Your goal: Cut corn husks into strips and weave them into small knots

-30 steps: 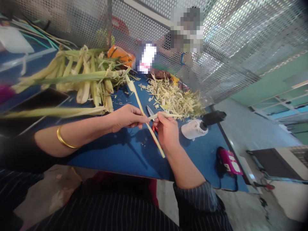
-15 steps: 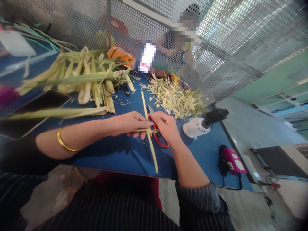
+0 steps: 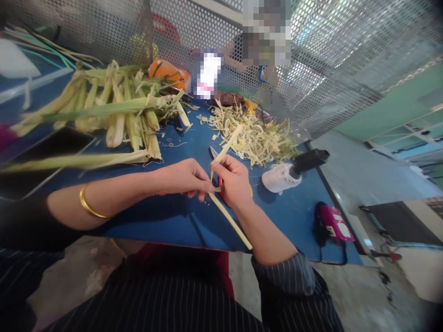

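Observation:
Pale yellow-green plant strips (image 3: 231,222) cross between my two hands above the blue table. My left hand (image 3: 189,179) pinches them at the crossing, where one strip slants down toward the table's front edge. With thumb and fingers closed, my right hand (image 3: 234,177) grips the upper strip, whose free end points up and to the right. Beneath my right hand lie scissors (image 3: 221,183) with red handles, mostly covered; a bit of blade shows above the fingers. Whether the strips are knotted or only folded at the crossing is hidden by my fingertips.
Thick pale stalks (image 3: 117,110) lie heaped at the left. Shredded trimmings (image 3: 249,133) form a pile at the back. A white thread spool (image 3: 278,179), a black bottle-like object (image 3: 309,162) and a magenta pouch (image 3: 335,223) are on the right. Perforated metal mesh (image 3: 194,27) borders the back; a person is behind it.
My right hand has taken hold of the upper strip and tilted it to the right. The lower strip's end has swung right, toward my right forearm. The view has shifted slightly.

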A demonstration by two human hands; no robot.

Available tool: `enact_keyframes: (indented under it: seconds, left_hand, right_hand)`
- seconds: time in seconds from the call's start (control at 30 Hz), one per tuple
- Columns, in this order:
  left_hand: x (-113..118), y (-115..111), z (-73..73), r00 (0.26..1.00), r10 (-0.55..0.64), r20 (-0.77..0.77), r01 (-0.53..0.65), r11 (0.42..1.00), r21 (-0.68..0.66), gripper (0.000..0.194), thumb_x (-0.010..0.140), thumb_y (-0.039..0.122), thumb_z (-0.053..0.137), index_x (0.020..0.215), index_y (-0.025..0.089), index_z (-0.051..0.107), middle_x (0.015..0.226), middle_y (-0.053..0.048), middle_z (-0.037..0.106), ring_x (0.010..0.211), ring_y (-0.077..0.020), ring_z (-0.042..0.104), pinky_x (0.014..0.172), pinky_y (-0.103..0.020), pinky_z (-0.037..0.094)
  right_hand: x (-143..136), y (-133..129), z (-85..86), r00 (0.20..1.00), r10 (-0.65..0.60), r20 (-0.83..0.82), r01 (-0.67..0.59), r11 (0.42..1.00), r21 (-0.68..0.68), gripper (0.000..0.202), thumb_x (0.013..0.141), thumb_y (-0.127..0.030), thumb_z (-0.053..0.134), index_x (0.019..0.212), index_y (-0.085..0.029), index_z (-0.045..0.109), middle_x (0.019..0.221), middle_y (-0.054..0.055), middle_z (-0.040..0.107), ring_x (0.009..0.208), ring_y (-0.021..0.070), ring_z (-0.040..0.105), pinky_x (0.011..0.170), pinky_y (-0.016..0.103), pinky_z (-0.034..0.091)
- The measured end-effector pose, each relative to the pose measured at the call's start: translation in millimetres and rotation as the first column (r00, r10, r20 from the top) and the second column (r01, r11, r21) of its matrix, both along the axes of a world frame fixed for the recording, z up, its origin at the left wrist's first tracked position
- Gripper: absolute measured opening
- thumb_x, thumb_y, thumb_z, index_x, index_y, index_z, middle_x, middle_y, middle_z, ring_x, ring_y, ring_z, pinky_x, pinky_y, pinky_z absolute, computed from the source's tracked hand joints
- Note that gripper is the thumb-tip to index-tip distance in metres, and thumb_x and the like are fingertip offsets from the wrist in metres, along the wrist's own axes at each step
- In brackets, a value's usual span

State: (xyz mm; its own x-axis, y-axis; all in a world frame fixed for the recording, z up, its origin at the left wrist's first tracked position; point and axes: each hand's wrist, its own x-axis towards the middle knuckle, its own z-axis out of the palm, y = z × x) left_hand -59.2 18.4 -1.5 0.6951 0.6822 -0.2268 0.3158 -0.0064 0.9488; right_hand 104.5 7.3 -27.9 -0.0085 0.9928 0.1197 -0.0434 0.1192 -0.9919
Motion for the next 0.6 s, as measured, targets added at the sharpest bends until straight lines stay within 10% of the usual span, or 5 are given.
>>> enact_keyframes:
  seconds: [0.2,0.33,0.47,0.6]
  left_hand:
    - [3,-2,0.4,0.993,0.115,0.017,-0.114,0.992,-0.051,0.032,0.076,0.043,0.068,0.059,0.016,0.069,0.057,-0.005,0.065,0.045,-0.0092,0.051,0.042,-0.02,0.038]
    - [3,3,4.6,0.925,0.345,0.159,-0.29,0.912,-0.289,0.029,0.077,0.041,0.069,0.072,0.013,0.074,0.076,-0.011,0.074,0.061,-0.0144,0.065,0.057,-0.024,0.051]
    - [0,9,8.5,0.856,0.436,0.278,-0.29,0.85,-0.44,0.016,0.072,0.024,0.073,0.081,0.011,0.076,0.085,-0.013,0.075,0.074,-0.0166,0.069,0.072,-0.027,0.054]
    - [-1,10,8.2,0.803,0.496,0.33,-0.328,0.831,-0.449,0.011,0.07,0.015,0.074,0.079,0.01,0.076,0.077,-0.008,0.074,0.066,-0.0102,0.064,0.067,-0.021,0.05]
  right_hand:
    - [12,5,9.6,0.948,-0.116,0.298,0.072,0.985,0.155,0.014,0.083,-0.031,0.063,0.075,-0.019,0.065,0.07,-0.002,0.062,0.068,0.0108,0.056,0.068,0.026,0.044]
    - [30,0,33.1,0.839,-0.398,0.37,0.209,0.865,0.457,0.016,0.089,-0.033,0.056,0.094,-0.023,0.067,0.087,0.002,0.069,0.081,0.0155,0.063,0.077,0.032,0.049]
    - [28,-13,41.2,0.609,-0.464,0.644,-0.231,0.673,0.703,0.011,0.089,-0.025,0.057,0.089,-0.023,0.068,0.084,0.002,0.069,0.082,0.0163,0.062,0.083,0.035,0.044]
    - [13,-17,30.4,0.283,-0.442,0.851,-0.656,0.558,0.508,0.025,0.093,-0.02,0.049,0.113,-0.02,0.063,0.09,0.004,0.07,0.086,0.0177,0.06,0.082,0.036,0.04]
